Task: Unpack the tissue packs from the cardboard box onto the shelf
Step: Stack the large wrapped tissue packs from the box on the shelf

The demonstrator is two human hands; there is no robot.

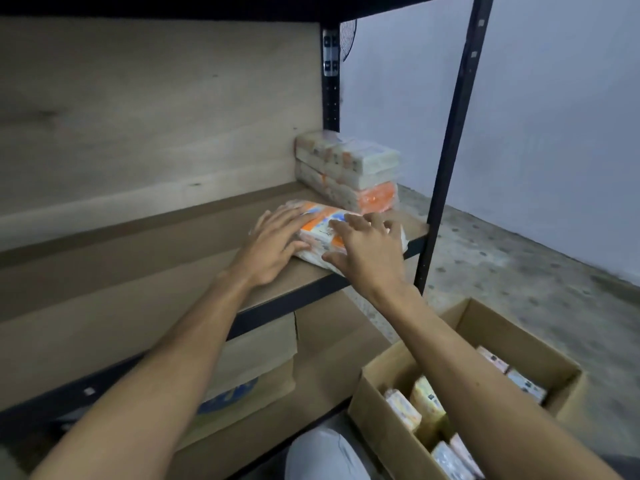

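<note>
Head view: both hands are on one tissue pack [320, 221] lying flat on the wooden shelf [138, 268], near its front edge at the right end. The pack is orange and white with a bit of blue, in clear wrap, angled a little to the shelf edge.

The left hand [273, 244] lies flat against the pack's left side and top. Its fingers are straight and released, not wrapped round anything.

The right hand [367, 251] sits on the pack's right part. Its fingers are spread and slightly bent on top, and the thumb runs along the near side. Cannot tell whether it grasps the pack or just presses it.

Just behind the pack, in the back right corner, is a stack of tissue packs [349, 171], two layers high, against the wooden back panel [156, 116]. The stack and the pack under the hands sit close, and contact between them is unclear.

A black metal post [450, 150] stands at the shelf's front right corner.

The cardboard box [519, 329] is on the floor [519, 278] at lower right, open, below the right forearm. More packs [427, 396] stand on edge inside it, partly hidden by the arm.

A second carton [249, 368] with a blue print sits under the shelf on the lower level.

A grey trouser knee [322, 455] shows at the bottom edge, and a plain pale wall [554, 116] is on the right. The frame is dim and slightly blurred.
</note>
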